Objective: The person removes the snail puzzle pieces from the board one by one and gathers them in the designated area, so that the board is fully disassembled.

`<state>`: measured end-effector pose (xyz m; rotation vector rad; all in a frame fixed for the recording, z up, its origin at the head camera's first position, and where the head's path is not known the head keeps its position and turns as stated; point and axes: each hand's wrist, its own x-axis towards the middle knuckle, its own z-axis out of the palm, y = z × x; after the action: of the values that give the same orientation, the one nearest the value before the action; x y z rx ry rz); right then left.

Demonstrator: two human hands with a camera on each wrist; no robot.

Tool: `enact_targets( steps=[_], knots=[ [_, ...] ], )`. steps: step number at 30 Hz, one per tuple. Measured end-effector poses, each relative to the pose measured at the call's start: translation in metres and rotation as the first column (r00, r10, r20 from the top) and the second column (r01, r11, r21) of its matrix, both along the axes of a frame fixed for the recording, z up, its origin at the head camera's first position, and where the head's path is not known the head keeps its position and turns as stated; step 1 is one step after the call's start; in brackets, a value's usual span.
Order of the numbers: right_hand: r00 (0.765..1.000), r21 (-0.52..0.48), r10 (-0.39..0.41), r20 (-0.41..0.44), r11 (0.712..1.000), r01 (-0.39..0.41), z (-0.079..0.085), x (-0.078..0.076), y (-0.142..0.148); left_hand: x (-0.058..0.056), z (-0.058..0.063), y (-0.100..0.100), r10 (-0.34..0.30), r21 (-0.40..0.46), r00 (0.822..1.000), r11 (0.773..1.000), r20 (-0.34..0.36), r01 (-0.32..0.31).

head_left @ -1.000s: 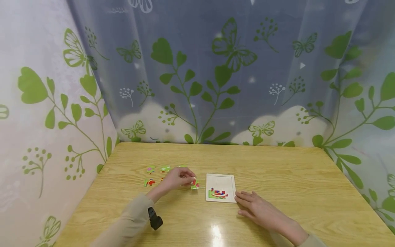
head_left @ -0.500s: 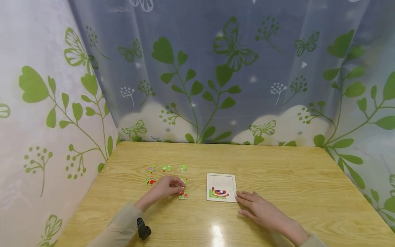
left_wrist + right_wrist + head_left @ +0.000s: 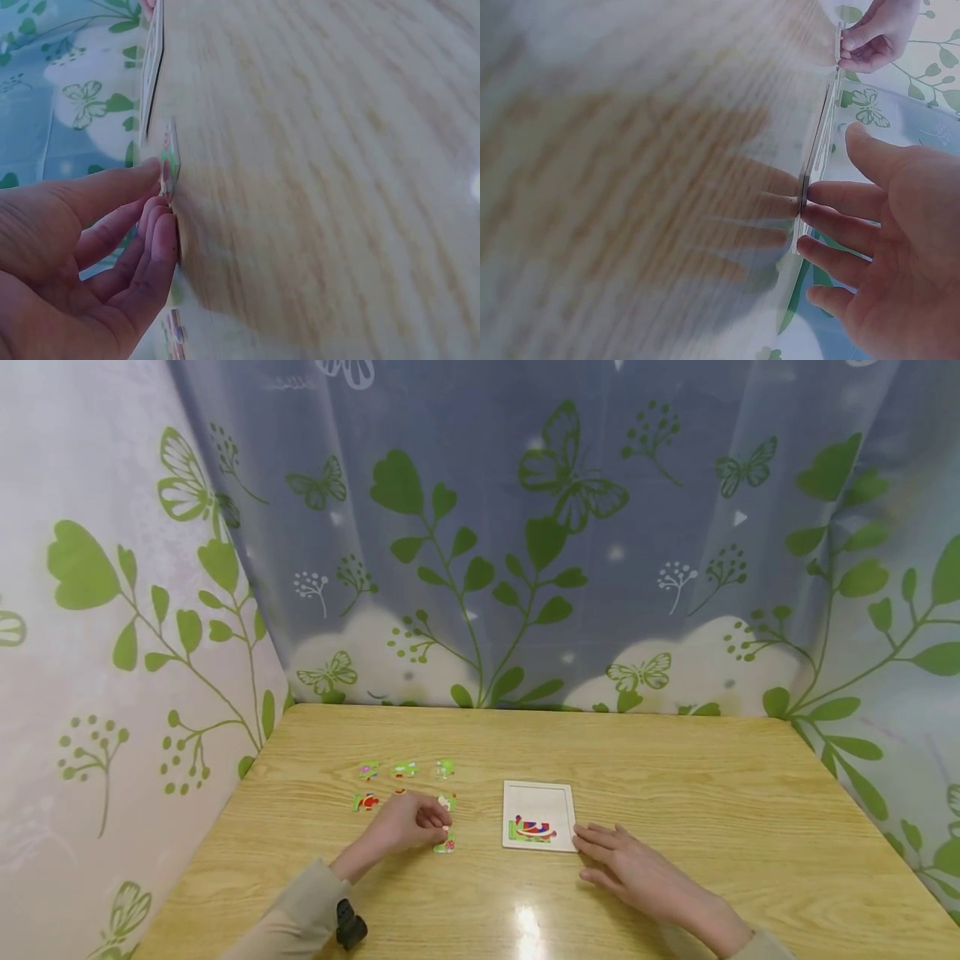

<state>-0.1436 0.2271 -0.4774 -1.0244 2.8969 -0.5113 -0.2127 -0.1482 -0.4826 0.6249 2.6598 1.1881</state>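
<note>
My left hand pinches a jigsaw puzzle piece with a red spotted mushroom print, low over the table left of the board. In the left wrist view, thumb and fingertips meet at the end of this piece; part of it is hidden by them. A pale puzzle board with a raised rim lies to the right, with joined colourful pieces in its lower left part. My right hand rests with extended fingers against the board's right edge; the right wrist view shows those fingertips touching the board's side.
Loose puzzle pieces lie in rows at the left: a pink-flowered one, a green one, another green one and a red one. Others are partly behind the left hand. A printed curtain stands along the wooden table's back edge.
My left hand has carried the mushroom piece leftward, away from the board, and lowered it nearer the front of the loose pieces. The right hand and board have stayed put.
</note>
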Motion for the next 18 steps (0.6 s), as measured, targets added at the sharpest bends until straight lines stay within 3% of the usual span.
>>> enact_targets(
  steps=[8, 12, 18],
  knots=[
    [0.999, -0.019, 0.011, -0.040, 1.000, -0.012, 0.000, 0.000, -0.001, -0.007, 0.009, 0.007, 0.049, -0.027, 0.994, 0.998, -0.096, -0.052],
    [0.999, -0.031, 0.010, -0.050, 0.999, -0.012, 0.001, -0.001, -0.002, -0.012, 0.012, 0.017, 0.012, -0.018, 0.990, 1.000, -0.142, -0.014],
    [0.998, -0.023, 0.013, -0.060, 1.000, -0.015, 0.003, -0.001, -0.002, -0.017, 0.015, 0.039, -0.066, 0.014, 0.989, 0.998, -0.129, 0.069]
  ],
)
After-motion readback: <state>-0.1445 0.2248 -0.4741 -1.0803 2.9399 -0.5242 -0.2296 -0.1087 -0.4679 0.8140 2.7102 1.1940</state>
